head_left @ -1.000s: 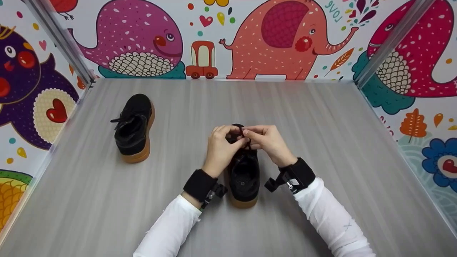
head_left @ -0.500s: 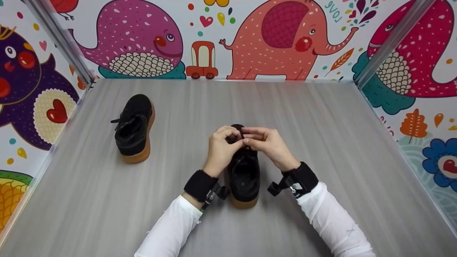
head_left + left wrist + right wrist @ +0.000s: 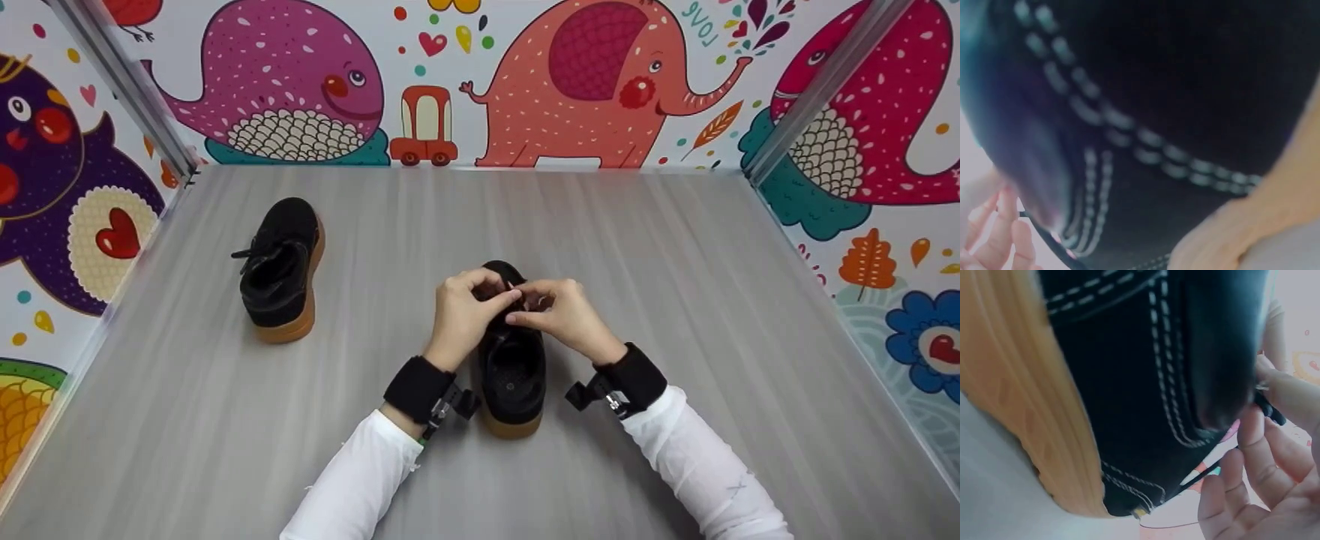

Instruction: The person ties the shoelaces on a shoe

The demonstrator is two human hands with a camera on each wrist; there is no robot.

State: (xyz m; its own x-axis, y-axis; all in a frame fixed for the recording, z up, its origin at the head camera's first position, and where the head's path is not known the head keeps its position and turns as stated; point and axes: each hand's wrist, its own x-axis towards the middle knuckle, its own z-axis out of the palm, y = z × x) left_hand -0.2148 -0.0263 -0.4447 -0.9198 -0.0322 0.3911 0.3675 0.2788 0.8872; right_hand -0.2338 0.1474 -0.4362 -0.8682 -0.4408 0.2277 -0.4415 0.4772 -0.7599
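A black low shoe [image 3: 513, 375] with a tan sole and white stitching stands at mid-table, its toe pointing away. My left hand [image 3: 463, 315] is over the laced part from the left, thumb and forefinger pinching the black shoelace. From the other side my right hand [image 3: 574, 319] meets it, fingers bent around the lace. In the right wrist view a dark piece of shoelace [image 3: 1269, 408] shows at the right thumb and fingertips. The stitched upper [image 3: 1145, 219] fills most of the left wrist view, with fingers [image 3: 1002, 236] at its lower left.
A second black shoe [image 3: 279, 270], its lace tied, rests toward the back left of the grey table [image 3: 397, 217]. Printed cartoon panels [image 3: 300, 82] wall the back and both sides, joined by metal corner posts [image 3: 135, 90].
The right hand has drawn slightly nearer the body, its thumb and forefinger now farther apart. The left hand has lowered slightly. Both shoes stay where they were.
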